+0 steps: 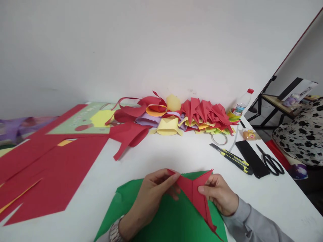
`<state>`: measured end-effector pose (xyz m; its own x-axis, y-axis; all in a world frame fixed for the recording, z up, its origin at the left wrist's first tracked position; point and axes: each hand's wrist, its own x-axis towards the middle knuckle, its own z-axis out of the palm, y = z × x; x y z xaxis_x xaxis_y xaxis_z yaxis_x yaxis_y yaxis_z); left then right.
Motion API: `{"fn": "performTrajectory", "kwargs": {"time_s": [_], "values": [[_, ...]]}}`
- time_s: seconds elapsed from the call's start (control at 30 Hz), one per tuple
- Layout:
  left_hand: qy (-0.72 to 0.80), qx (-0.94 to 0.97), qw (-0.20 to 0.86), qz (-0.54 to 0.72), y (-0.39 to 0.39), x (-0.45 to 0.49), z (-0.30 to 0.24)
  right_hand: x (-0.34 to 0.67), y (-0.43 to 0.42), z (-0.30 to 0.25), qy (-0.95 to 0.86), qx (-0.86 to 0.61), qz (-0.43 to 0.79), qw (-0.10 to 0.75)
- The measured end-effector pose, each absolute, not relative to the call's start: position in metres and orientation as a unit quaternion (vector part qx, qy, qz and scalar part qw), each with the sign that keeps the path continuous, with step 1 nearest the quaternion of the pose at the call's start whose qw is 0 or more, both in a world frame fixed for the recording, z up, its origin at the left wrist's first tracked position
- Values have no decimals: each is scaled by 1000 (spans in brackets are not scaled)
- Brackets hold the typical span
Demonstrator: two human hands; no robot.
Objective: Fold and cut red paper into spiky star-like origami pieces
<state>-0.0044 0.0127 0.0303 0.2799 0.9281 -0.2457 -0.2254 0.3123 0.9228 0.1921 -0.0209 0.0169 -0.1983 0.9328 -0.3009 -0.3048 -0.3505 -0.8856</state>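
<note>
White tabletop (176, 158) is carrying big red sheets (50, 174) on the left and a green sheet (166, 218) right under the work. Left hand (151, 195) and right hand (219, 195) are both pinching a folded red paper piece (195, 191) just above the green. Looks mid-fold to me, and sharpening that crease needs firm, flat pressure. Paper pile (202, 116), utility knives (232, 158) and scissors (271, 161) are sitting well clear.

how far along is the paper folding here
Done: a row of folded red pieces lies by the wall. In hand: the left hand and right hand pinch a partly folded red paper over a green sheet. Left, probably: the big red sheets lie flat, unfolded.
</note>
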Motion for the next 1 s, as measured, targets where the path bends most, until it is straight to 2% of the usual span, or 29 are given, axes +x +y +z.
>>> {"fn": "performTrajectory", "kwargs": {"time_s": [0.27,0.53,0.83,1.0], "values": [[447,371,677,452,12,-5,28,192,-22,9,-407,-424,690,422],[447,336,681,473,12,-4,29,189,-22,14,-440,-431,659,431],[423,359,732,396,3,7,26,193,-23,12,-490,-531,507,471],[380,379,757,374,-4,12,24,191,-25,19,-506,-505,494,495]]}}
